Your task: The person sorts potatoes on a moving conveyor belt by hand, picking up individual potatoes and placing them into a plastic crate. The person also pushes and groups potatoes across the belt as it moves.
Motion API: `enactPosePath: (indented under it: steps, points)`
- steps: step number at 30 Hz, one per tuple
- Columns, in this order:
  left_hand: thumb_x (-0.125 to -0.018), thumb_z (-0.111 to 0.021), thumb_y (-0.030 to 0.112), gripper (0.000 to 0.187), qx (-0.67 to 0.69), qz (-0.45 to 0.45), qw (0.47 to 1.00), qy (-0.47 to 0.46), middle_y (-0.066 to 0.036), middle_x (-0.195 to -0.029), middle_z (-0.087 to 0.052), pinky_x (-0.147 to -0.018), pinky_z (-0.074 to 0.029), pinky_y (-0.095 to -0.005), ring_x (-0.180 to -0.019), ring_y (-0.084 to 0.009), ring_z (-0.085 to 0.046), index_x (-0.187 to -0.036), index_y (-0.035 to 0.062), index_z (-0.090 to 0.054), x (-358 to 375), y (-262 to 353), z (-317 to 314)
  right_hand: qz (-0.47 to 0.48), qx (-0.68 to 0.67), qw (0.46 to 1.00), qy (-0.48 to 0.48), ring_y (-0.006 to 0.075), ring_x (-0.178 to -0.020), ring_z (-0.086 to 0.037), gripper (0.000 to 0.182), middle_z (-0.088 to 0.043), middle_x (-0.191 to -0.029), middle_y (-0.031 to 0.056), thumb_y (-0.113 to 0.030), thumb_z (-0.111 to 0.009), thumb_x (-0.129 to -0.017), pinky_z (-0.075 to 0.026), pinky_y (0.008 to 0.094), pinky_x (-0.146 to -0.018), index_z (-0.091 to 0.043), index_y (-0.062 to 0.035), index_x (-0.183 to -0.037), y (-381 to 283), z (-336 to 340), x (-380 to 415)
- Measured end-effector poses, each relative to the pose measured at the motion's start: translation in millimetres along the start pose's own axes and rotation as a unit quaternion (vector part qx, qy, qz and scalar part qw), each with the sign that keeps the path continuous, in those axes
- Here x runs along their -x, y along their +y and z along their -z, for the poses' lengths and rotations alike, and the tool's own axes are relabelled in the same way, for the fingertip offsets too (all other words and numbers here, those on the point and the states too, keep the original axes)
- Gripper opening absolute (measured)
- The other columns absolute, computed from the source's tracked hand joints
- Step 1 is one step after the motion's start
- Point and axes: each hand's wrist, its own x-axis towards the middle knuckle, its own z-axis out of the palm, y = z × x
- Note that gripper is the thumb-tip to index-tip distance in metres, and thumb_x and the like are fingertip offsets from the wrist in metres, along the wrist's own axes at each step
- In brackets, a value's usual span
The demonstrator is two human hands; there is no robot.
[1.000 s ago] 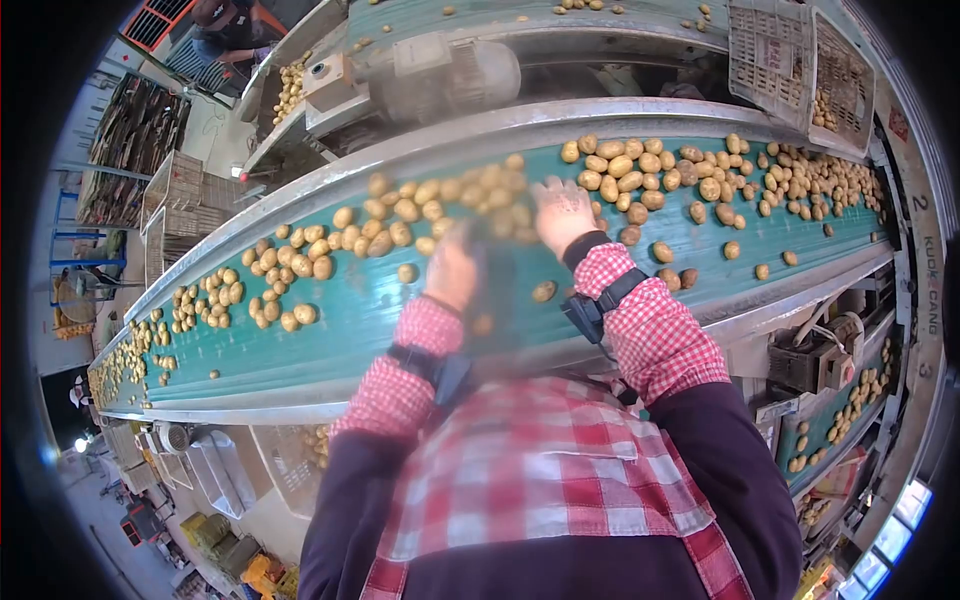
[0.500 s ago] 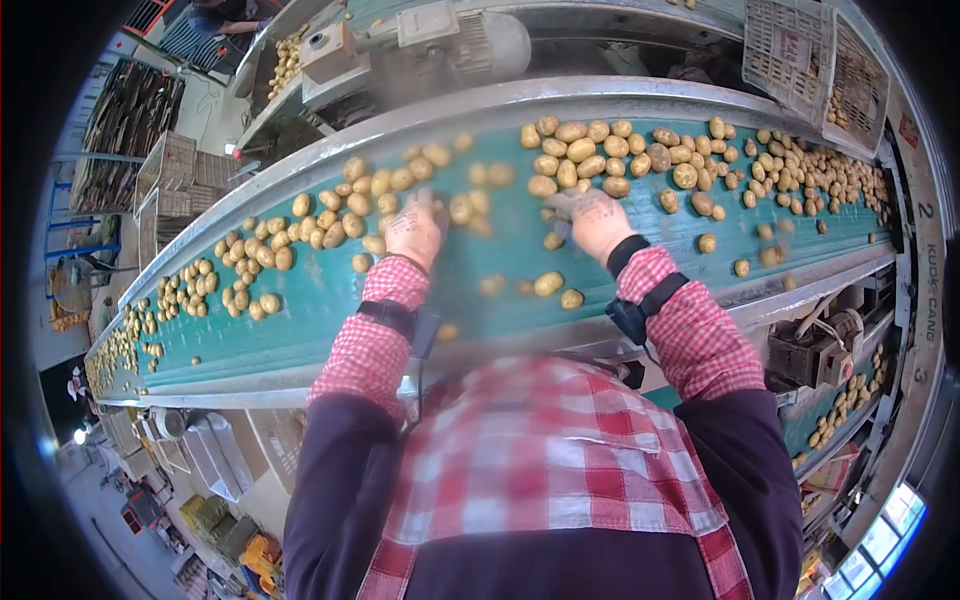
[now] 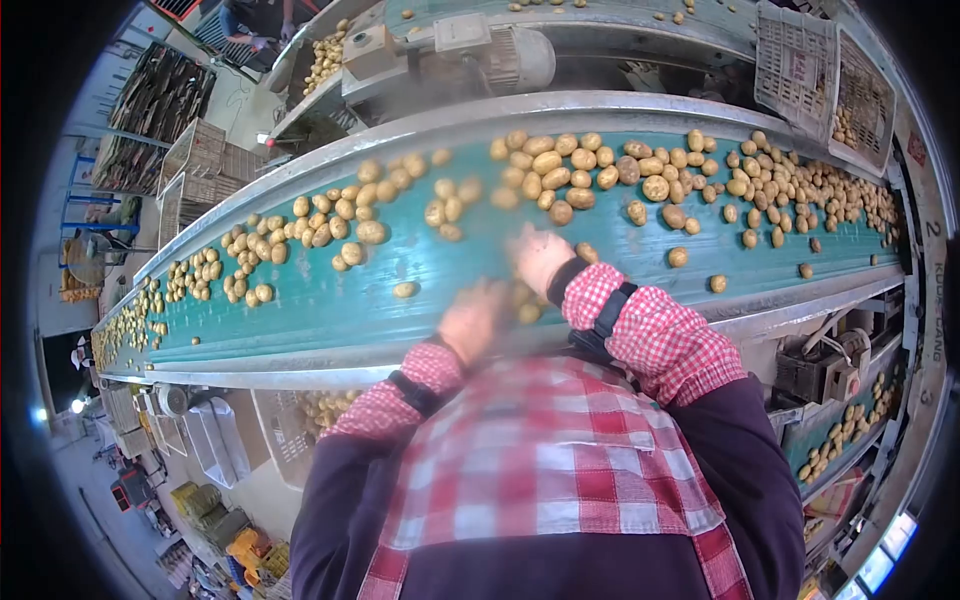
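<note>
Many potatoes (image 3: 655,188) lie on a green conveyor belt (image 3: 430,328). My left hand (image 3: 475,318) is low over the near side of the belt, its fingers smeared by motion. Farther in and to the right, my right hand (image 3: 541,258) reaches over the belt with blurred fingertips. A few potatoes (image 3: 528,312) sit between and just below my hands, partly covered by them. Beyond my right hand is a thick group of potatoes (image 3: 547,162). A single potato (image 3: 405,289) lies left of my hands.
Metal rails (image 3: 330,378) edge the belt. Past the far rail stand a motor (image 3: 505,58) and a plastic crate (image 3: 797,62). Another crate (image 3: 283,425) with potatoes is below the near rail, at left. A person (image 3: 250,30) is at the upper left.
Both hands have drawn back toward me and closer together, the left moving right and down, the right moving left and down. Potatoes on the belt have shifted, and the view has tilted slightly.
</note>
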Motion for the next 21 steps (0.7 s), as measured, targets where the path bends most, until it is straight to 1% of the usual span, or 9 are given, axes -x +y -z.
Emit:
enactPosePath:
  steps: [5,7,8,10,12,15,17,18,21]
  points:
    - [-0.085,-0.063,0.006,0.035,0.042,0.050,0.992,0.110,-0.020,-0.110,-0.061,-0.087,-0.051,-0.0456,-0.099,-0.0407,-0.062,-0.119,0.0091,-0.061,14,-93,-75,0.045,-0.136,0.988,0.061,0.0336,-0.120,-0.062,0.034,-0.058,-0.132,0.0198,-0.012,-0.065,-0.087,-0.054,0.0443,-0.096,-0.063,-0.0121,-0.121,28,-35,48]
    - [-0.085,-0.064,0.007,0.032,0.075,0.101,0.980,0.152,-0.019,-0.109,-0.062,-0.086,-0.052,-0.0428,-0.098,-0.0377,-0.063,-0.117,0.0087,-0.063,4,-87,-72,0.024,-0.313,0.946,0.081,0.0364,-0.120,-0.060,0.035,-0.058,-0.137,0.0225,-0.014,-0.064,-0.089,-0.050,0.0471,-0.100,-0.063,-0.0112,-0.123,61,-49,66]
    - [-0.086,-0.065,0.007,0.030,0.091,0.138,0.973,0.160,-0.019,-0.109,-0.062,-0.086,-0.053,-0.0415,-0.097,-0.0363,-0.064,-0.116,0.0082,-0.064,-9,-58,-49,-0.029,-0.366,0.924,0.105,0.0304,-0.111,-0.065,0.033,-0.065,-0.124,0.0211,-0.017,-0.064,-0.093,-0.053,0.0420,-0.093,-0.062,-0.0104,-0.125,72,-41,78]
    - [-0.086,-0.066,0.008,0.029,0.112,0.154,0.970,0.153,-0.018,-0.109,-0.062,-0.085,-0.053,-0.0401,-0.096,-0.0343,-0.064,-0.114,0.0076,-0.065,-25,-20,-27,-0.135,-0.617,0.775,-0.007,0.0214,-0.100,-0.066,0.043,-0.068,-0.110,0.0144,-0.022,-0.064,-0.096,-0.054,0.0344,-0.084,-0.055,-0.0095,-0.136,104,-20,105]
    - [-0.085,-0.067,0.008,0.028,0.120,0.111,0.978,0.128,-0.018,-0.109,-0.062,-0.084,-0.053,-0.0396,-0.095,-0.0332,-0.065,-0.113,0.0075,-0.066,-36,0,-25,-0.085,-0.828,0.549,0.080,0.0148,-0.093,-0.062,0.050,-0.065,-0.101,0.0086,-0.025,-0.061,-0.099,-0.052,0.0282,-0.079,-0.047,-0.0072,-0.143,150,-63,118]
    - [-0.087,-0.060,0.008,0.031,0.027,0.046,0.998,-0.025,-0.021,-0.114,-0.061,-0.086,-0.053,-0.0441,-0.099,-0.0391,-0.065,-0.117,0.0111,-0.067,-42,12,-53,-0.093,-0.859,0.471,0.176,0.0165,-0.091,-0.062,0.059,-0.061,-0.096,0.0073,-0.027,-0.061,-0.099,-0.052,0.0291,-0.076,-0.039,-0.0046,-0.149,190,-59,149]
    - [-0.087,-0.056,0.005,0.033,-0.037,0.038,0.985,-0.162,-0.025,-0.116,-0.059,-0.087,-0.053,-0.0483,-0.099,-0.0446,-0.065,-0.117,0.0134,-0.067,-48,39,-61,-0.129,-0.865,0.438,0.209,0.0158,-0.090,-0.060,0.054,-0.060,-0.095,0.0073,-0.027,-0.060,-0.100,-0.052,0.0292,-0.075,-0.042,-0.0036,-0.145,199,-43,169]
    - [-0.087,-0.057,0.005,0.032,-0.046,0.041,0.985,-0.160,-0.025,-0.115,-0.059,-0.087,-0.053,-0.0486,-0.098,-0.0448,-0.065,-0.116,0.0133,-0.067,-50,45,-66,-0.144,-0.866,0.423,0.225,0.0155,-0.089,-0.060,0.051,-0.060,-0.094,0.0074,-0.027,-0.059,-0.100,-0.052,0.0292,-0.074,-0.044,-0.0030,-0.143,204,-39,175]
    - [-0.085,-0.062,0.005,0.030,-0.049,0.055,0.984,-0.160,-0.026,-0.114,-0.057,-0.085,-0.053,-0.0504,-0.097,-0.0460,-0.065,-0.114,0.0117,-0.065,-51,64,-67,-0.118,-0.786,0.569,0.211,0.0149,-0.082,-0.061,0.025,-0.061,-0.090,0.0029,-0.028,-0.059,-0.101,-0.051,0.0284,-0.070,-0.061,-0.0076,-0.116,231,-58,172]
